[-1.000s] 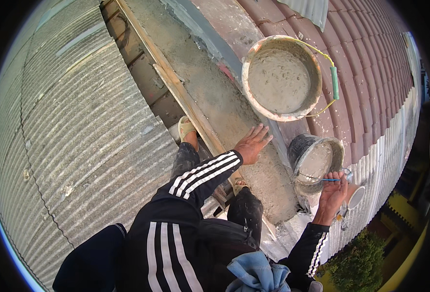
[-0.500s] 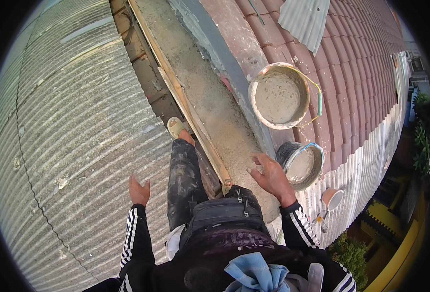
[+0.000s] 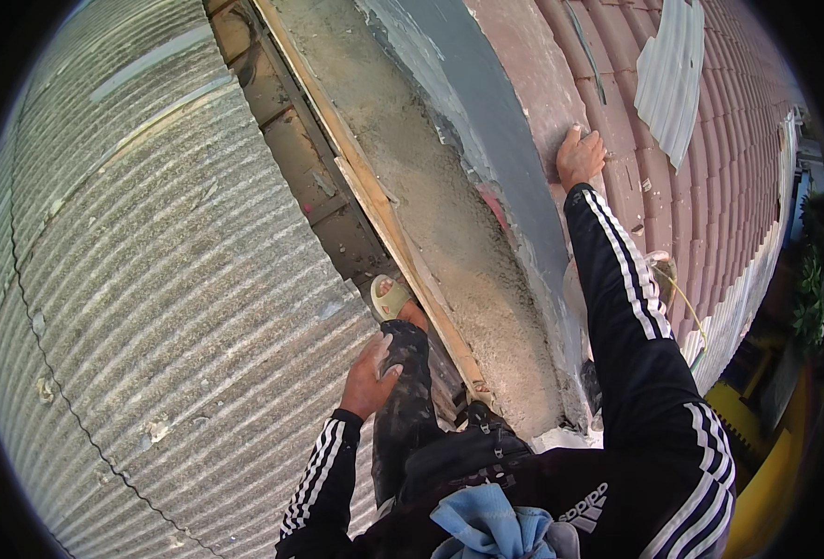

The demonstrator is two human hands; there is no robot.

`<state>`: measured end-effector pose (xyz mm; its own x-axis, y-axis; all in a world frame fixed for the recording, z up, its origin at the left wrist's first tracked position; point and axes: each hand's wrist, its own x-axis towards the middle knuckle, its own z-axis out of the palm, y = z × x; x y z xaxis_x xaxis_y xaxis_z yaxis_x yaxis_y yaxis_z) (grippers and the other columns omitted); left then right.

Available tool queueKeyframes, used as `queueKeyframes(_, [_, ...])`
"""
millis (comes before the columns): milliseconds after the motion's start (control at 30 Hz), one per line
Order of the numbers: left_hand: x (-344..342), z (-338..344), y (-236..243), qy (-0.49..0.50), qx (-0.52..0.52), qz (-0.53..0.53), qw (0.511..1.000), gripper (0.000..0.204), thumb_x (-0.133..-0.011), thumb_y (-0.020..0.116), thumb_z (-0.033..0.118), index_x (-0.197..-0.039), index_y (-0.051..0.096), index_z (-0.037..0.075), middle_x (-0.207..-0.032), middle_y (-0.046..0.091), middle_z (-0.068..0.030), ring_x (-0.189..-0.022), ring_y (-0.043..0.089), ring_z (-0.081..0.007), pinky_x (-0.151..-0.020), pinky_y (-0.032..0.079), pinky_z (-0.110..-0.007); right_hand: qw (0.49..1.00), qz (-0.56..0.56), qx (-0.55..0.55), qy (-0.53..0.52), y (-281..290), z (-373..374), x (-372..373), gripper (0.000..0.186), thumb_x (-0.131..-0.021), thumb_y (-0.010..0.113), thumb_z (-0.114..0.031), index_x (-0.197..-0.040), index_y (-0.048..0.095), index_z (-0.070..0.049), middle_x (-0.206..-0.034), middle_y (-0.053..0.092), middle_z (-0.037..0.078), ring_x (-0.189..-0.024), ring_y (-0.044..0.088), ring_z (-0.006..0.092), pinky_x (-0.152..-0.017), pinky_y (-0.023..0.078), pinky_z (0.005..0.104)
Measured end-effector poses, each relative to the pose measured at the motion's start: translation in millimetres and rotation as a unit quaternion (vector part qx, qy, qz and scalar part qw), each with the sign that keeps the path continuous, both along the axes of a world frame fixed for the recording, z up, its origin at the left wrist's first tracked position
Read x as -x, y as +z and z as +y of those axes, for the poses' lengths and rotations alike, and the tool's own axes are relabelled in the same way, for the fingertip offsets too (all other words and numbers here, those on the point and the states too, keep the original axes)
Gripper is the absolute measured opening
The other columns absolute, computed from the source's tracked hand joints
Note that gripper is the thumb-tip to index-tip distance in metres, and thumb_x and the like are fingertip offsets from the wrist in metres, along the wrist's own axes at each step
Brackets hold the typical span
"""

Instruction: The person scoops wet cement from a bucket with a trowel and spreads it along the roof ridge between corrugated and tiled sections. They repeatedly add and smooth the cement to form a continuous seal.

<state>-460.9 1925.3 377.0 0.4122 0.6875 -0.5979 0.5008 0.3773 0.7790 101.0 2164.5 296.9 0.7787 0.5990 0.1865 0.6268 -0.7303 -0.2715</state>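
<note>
Right hand (image 3: 581, 158) now by ridged tiles (image 3: 721, 177)

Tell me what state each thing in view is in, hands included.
Left hand: partly open beside the trousers, nothing seen in it
Right hand: fingers bent, by the tiles
Trousers: stained
Sandal: worn
Wooden board: lying along the concrete
Concrete: rough; wet or dry, cannot tell
Bucket: mostly hidden behind the sleeve; contents unclear
Blue cloth: bunched up
Gray corrugated sheet: lying on the tiles, ragged-edged
</note>
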Motion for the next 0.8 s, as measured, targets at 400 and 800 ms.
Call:
queueKeyframes(400, [-30.5, 328.9, 86.5, 0.042, -0.171, 0.082, 0.981, 0.056, -0.101, 0.072, 0.005, -0.155, 0.058, 0.004, -0.149, 0.063, -0.0215, -0.134, 0.066, -0.0305, -0.114, 0.053, -0.042, 0.998, 0.033, -0.004, -0.052, 12.8, 6.4, 20.4, 0.073, -0.108, 0.054, -0.045, -0.16, 0.039, 0.004, -0.161, 0.045, 0.029, -0.155, 0.035, 0.0443, -0.131, 0.018, 0.0591])
queueKeyframes(800, [-176.2, 491.3, 236.5, -0.146, -0.323, 0.098, 0.93, 0.046, -0.095, 0.078, 0.009, -0.14, 0.07, 0.003, -0.136, 0.072, -0.022, -0.131, 0.067, -0.0375, -0.112, 0.052, -0.045, 0.998, 0.042, 0.012, -0.036, 27.7, 10.8, 17.2, 0.076, -0.104, 0.058, -0.037, -0.161, 0.033, 0.006, -0.163, 0.038, 0.031, -0.156, 0.031, 0.047, -0.131, 0.016, 0.0613])
